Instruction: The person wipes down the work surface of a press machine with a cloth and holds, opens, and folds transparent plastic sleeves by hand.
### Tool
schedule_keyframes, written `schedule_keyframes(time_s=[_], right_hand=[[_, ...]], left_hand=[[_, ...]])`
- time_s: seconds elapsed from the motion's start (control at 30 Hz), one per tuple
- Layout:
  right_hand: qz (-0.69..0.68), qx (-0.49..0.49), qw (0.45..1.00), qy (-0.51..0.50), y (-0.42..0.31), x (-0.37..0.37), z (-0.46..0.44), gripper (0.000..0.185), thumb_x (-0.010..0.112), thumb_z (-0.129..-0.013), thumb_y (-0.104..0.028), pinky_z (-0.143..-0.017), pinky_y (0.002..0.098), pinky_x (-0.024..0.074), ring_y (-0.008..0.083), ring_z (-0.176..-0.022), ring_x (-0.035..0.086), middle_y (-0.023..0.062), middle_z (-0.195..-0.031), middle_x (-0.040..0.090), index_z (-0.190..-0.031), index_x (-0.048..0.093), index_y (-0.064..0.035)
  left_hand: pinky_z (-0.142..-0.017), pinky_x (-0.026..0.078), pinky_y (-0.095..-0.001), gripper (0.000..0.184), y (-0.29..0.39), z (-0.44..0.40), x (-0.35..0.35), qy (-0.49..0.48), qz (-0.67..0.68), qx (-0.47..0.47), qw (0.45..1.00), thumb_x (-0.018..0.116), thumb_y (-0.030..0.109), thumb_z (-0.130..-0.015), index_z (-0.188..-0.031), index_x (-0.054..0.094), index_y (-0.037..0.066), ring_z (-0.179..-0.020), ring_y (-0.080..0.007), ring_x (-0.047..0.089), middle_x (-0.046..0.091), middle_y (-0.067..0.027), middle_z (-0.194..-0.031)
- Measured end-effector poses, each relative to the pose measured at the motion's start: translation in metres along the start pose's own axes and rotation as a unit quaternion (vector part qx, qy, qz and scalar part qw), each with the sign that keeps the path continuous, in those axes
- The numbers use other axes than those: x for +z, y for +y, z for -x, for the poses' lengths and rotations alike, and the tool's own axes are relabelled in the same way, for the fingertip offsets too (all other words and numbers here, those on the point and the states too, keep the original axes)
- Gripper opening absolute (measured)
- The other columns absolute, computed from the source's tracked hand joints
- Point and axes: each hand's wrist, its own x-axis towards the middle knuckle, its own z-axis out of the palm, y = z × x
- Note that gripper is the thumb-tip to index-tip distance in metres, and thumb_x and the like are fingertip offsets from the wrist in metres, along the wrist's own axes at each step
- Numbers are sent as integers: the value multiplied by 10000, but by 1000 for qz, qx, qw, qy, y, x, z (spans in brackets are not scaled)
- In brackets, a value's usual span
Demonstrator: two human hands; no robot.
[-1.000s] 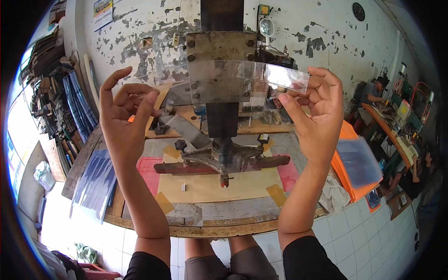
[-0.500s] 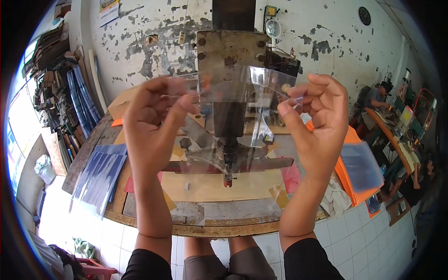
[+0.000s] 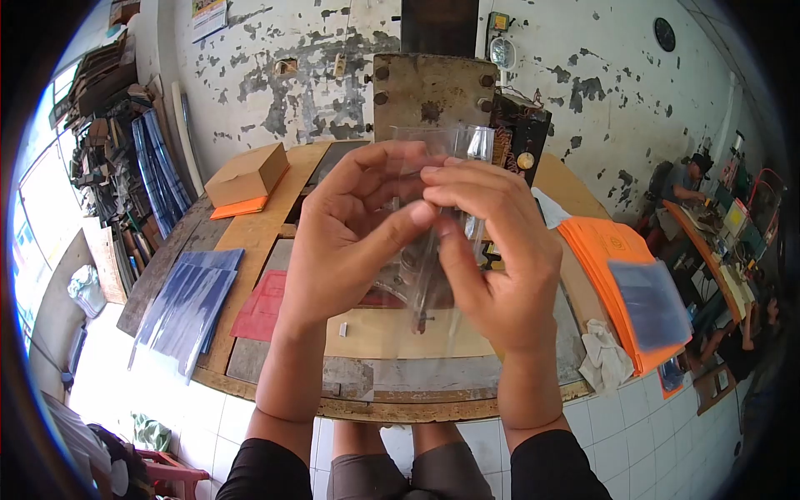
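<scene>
A clear plastic sheet [image 3: 473, 143] is bent or folded together in front of the press, its edges hard to make out. My left hand [image 3: 354, 237] pinches its left side, thumb and fingers close together. On the right side my right hand [image 3: 504, 250] grips it too, and the fingertips of both hands nearly meet. Behind the sheet stands the rusty metal plate of the press [image 3: 433, 96]. Below the hands a pale yellow board [image 3: 375, 333] lies on the worktable, with a small light piece [image 3: 343, 329] on it and a red sheet [image 3: 265, 307] at its left.
Clear blue-tinted sheets [image 3: 187, 304] lie on the table's left side, a cardboard box [image 3: 247, 175] behind them. At right are orange sheets [image 3: 604, 275], a clear stack [image 3: 650, 304] and a white cloth [image 3: 606, 354]. A person [image 3: 687, 183] sits at a far-right bench.
Both hands have come together from wide apart, and the sheet between them has gone from spread out to folded or bent. The view has shifted left, so the press appears further right.
</scene>
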Motion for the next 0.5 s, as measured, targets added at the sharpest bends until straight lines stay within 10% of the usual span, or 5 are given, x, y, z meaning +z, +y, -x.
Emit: schedule_keyframes(time_s=[0.27, 0.5], right_hand=[[122, -59, 987, 87, 9, -23, -9, 311, 804, -877, -21, -1046, 457, 530, 344, -1179, 718, 126, -1252, 770, -1182, 780, -78], [20, 150, 988, -10, 6, -39, 1, 251, 831, -958, -130, -952, 379, 539, 253, -970, 774, 95, -1038, 821, -1191, 797, -42]], left_hand=[[-880, 616, -264, 430, 17, 5, 0, -47, -65, -111, 991, 668, -60, -1057, -1479, 605, -8, -1176, -154, 750, 771, -115, -1277], [-911, 599, -277, 481, 16, 8, 7, -83, -70, -130, 986, 621, -89, -1062, -1536, 553, -36, -1187, -203, 768, 788, -155, -1239]])
